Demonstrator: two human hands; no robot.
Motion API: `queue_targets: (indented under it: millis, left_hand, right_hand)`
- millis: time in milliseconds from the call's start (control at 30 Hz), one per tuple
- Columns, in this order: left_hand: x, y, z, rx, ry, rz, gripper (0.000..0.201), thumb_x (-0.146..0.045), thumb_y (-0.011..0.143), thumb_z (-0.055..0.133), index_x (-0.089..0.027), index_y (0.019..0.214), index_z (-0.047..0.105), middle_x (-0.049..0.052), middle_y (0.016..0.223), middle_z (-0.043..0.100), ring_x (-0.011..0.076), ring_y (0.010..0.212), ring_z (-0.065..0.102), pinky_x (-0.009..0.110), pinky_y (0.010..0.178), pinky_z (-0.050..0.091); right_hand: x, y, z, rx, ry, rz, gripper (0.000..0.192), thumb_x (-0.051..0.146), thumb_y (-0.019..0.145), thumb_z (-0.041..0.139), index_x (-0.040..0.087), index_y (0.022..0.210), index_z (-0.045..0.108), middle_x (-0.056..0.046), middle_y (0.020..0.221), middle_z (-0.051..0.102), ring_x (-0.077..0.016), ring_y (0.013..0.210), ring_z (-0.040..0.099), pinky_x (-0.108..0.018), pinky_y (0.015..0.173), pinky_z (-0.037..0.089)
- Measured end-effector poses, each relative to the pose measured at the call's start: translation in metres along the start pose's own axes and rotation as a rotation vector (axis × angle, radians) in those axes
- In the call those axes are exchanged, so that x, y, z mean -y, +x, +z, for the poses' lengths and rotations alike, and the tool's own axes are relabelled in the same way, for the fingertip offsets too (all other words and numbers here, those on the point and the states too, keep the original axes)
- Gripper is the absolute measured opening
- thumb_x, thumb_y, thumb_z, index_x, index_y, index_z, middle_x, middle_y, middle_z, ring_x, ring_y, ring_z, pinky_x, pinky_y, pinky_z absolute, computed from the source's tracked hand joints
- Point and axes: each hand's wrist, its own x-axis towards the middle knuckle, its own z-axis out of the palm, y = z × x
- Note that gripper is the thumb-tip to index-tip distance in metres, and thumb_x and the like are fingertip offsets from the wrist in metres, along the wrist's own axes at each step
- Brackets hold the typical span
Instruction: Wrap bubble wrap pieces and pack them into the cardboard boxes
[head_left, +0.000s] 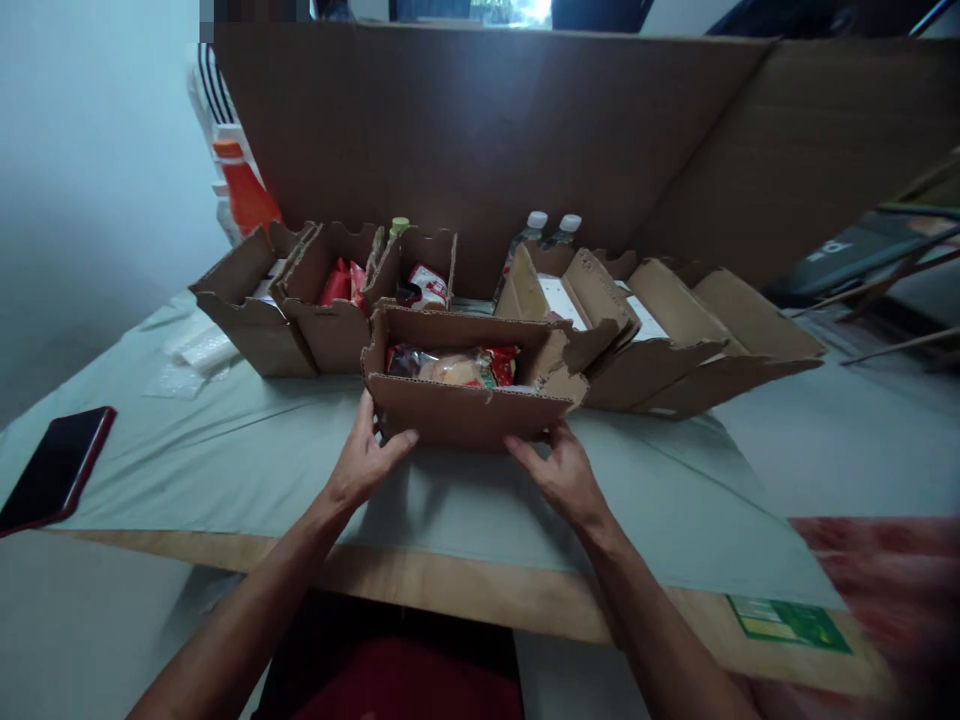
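A cardboard box (465, 412) with an open top is between my two hands at the middle of the table. Inside it lie a clear plastic packet (450, 368) with pale contents and a red wrapped packet (501, 365). My left hand (369, 450) grips the box's lower left corner, thumb across the front face and fingers partly hidden at the side. At the lower right corner, my right hand (556, 468) holds the box the same way, its fingertips hidden behind the corner. Whether the box touches the cloth is hard to tell.
Behind stand several cardboard bins, including a left bin (262, 325) and a right bin (742, 330). A tall cardboard panel (480, 130) rises behind them, near an orange bottle (246, 190) and clear bottles (534, 228). A phone (56, 468) and plastic wrap (195, 355) lie left on the green cloth (247, 470).
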Motion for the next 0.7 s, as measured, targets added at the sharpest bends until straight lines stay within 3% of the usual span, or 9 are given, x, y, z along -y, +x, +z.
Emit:
queue_targets:
  millis: [100, 200, 267, 333, 400, 467, 533, 600, 700]
  left_hand:
    - [0.005, -0.050, -0.014, -0.007, 0.064, 0.000, 0.067, -0.041, 0.086, 0.071, -0.023, 0.145, 0.043, 0.012, 0.143, 0.058, 0.0297, 0.136, 0.054, 0.047, 0.115, 0.045]
    - [0.003, -0.099, -0.051, -0.097, 0.134, -0.086, 0.059, -0.041, 0.087, 0.071, -0.026, 0.139, 0.049, 0.012, 0.136, 0.062, 0.0305, 0.133, 0.057, 0.046, 0.109, 0.051]
    - [-0.010, -0.106, -0.077, -0.226, 0.144, -0.084, 0.062, -0.041, 0.086, 0.073, -0.027, 0.140, 0.048, 0.012, 0.135, 0.061, 0.0305, 0.130, 0.059, 0.045, 0.104, 0.054]
    - [-0.028, -0.090, -0.089, -0.312, 0.157, -0.006, 0.065, -0.039, 0.083, 0.076, -0.026, 0.140, 0.047, 0.011, 0.136, 0.060, 0.0297, 0.127, 0.060, 0.046, 0.105, 0.054]
    - [-0.044, -0.067, -0.084, -0.301, 0.168, 0.087, 0.070, -0.039, 0.080, 0.077, -0.024, 0.141, 0.046, 0.011, 0.138, 0.059, 0.0298, 0.127, 0.059, 0.045, 0.102, 0.056]
    - [-0.052, -0.057, -0.066, -0.207, 0.160, 0.171, 0.070, -0.038, 0.081, 0.075, -0.023, 0.142, 0.044, 0.012, 0.139, 0.059, 0.0290, 0.127, 0.059, 0.043, 0.101, 0.056]
    - [-0.053, -0.066, -0.046, -0.071, 0.168, 0.197, 0.065, -0.032, 0.083, 0.072, -0.023, 0.142, 0.046, 0.011, 0.139, 0.060, 0.0282, 0.130, 0.058, 0.044, 0.107, 0.053]
    - [-0.046, -0.088, -0.036, 0.006, 0.187, 0.140, 0.056, -0.026, 0.085, 0.069, -0.024, 0.138, 0.051, 0.011, 0.135, 0.063, 0.0277, 0.129, 0.059, 0.044, 0.110, 0.050]
    - [-0.027, -0.110, -0.046, -0.080, 0.158, 0.000, 0.055, -0.027, 0.085, 0.068, -0.024, 0.138, 0.052, 0.010, 0.131, 0.066, 0.0278, 0.129, 0.061, 0.044, 0.112, 0.049]
  right_hand:
    - [0.012, -0.044, 0.000, -0.058, -0.057, -0.042, 0.046, 0.056, 0.084, 0.067, 0.017, 0.108, 0.068, -0.014, 0.104, 0.074, -0.0316, 0.097, 0.070, -0.047, 0.088, 0.056]
    - [0.042, -0.073, 0.015, -0.017, -0.074, -0.179, 0.044, 0.049, 0.089, 0.064, 0.020, 0.123, 0.066, -0.014, 0.115, 0.072, -0.0323, 0.111, 0.068, -0.048, 0.097, 0.055]
    - [0.069, -0.067, 0.028, 0.068, -0.048, -0.290, 0.045, 0.045, 0.090, 0.064, 0.021, 0.128, 0.064, -0.014, 0.122, 0.070, -0.0313, 0.115, 0.066, -0.048, 0.100, 0.054]
    - [0.090, -0.047, 0.033, 0.116, -0.011, -0.343, 0.043, 0.046, 0.090, 0.065, 0.020, 0.124, 0.065, -0.014, 0.122, 0.070, -0.0302, 0.112, 0.066, -0.048, 0.097, 0.056]
    - [0.097, -0.028, 0.025, 0.081, 0.014, -0.305, 0.040, 0.049, 0.088, 0.066, 0.020, 0.116, 0.066, -0.012, 0.113, 0.072, -0.0276, 0.098, 0.069, -0.045, 0.087, 0.058]
    - [0.091, -0.028, 0.009, -0.031, -0.019, -0.213, 0.039, 0.054, 0.086, 0.069, 0.021, 0.106, 0.067, -0.009, 0.100, 0.073, -0.0264, 0.087, 0.069, -0.044, 0.079, 0.059]
    - [0.078, -0.050, -0.008, -0.176, -0.103, -0.133, 0.038, 0.056, 0.085, 0.070, 0.022, 0.101, 0.068, -0.009, 0.097, 0.073, -0.0291, 0.089, 0.070, -0.047, 0.082, 0.058]
    - [0.065, -0.085, -0.013, -0.292, -0.139, -0.104, 0.040, 0.050, 0.088, 0.069, 0.023, 0.117, 0.066, -0.011, 0.108, 0.073, -0.0328, 0.102, 0.069, -0.051, 0.090, 0.056]
    - [0.055, -0.129, 0.005, -0.203, -0.147, -0.157, 0.041, 0.045, 0.088, 0.069, 0.023, 0.122, 0.067, -0.012, 0.109, 0.075, -0.0347, 0.104, 0.071, -0.051, 0.091, 0.059]
